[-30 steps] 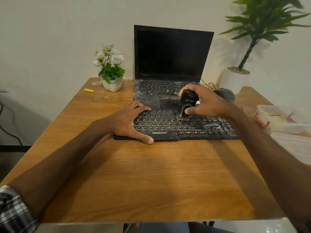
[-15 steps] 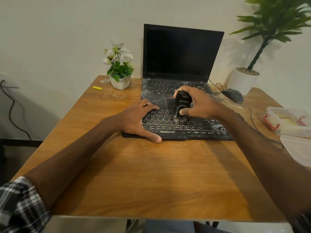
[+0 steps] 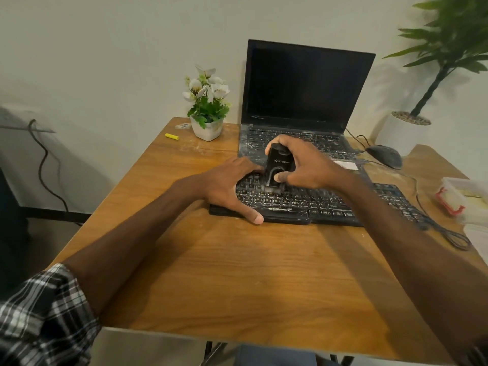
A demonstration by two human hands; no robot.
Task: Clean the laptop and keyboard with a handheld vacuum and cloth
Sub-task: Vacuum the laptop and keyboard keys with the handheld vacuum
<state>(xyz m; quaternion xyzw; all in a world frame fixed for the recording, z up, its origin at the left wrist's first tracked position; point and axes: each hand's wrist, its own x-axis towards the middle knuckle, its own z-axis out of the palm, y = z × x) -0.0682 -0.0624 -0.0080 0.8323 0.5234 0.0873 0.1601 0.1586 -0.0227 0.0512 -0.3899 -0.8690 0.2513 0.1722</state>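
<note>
1. Head view, work surface. A wooden table (image 3: pixel 237 273) with a visible grain filled the frame; pale dusty smears marked its far left part near a small white pot of white flowers (image 3: pixel 207 112) and a short yellow stick (image 3: pixel 172 136).
2. Head view, task objects. An open black laptop (image 3: pixel 306 85) stood at the far edge, screen dark, its keys flecked with white debris. A separate black keyboard (image 3: pixel 324 204) lay just near of it, also dusted with specks.
3. Head view, right hand. The right hand (image 3: pixel 306 165) gripped a small black handheld vacuum (image 3: pixel 277 165), fingers curled over its top and thumb pressed on its near face; the nozzle end met the keys at the left part of the keyboard.
4. Head view, left hand. The left hand (image 3: pixel 224 186) lay flat over the keyboard's left end, fingers spread and holding nothing, the thumb against the near edge.
5. Head view, right side. A dark mouse (image 3: pixel 385 155) sat right of the laptop, its cable trailing toward the near right. A clear plastic container with red clips (image 3: pixel 462 199) stood at the right edge.
6. Head view, room. A plain pale wall backed the table; a tall green plant in a white pot (image 3: pixel 449 62) stood at the far right, and a dark cable (image 3: pixel 42 165) hung at the left.
</note>
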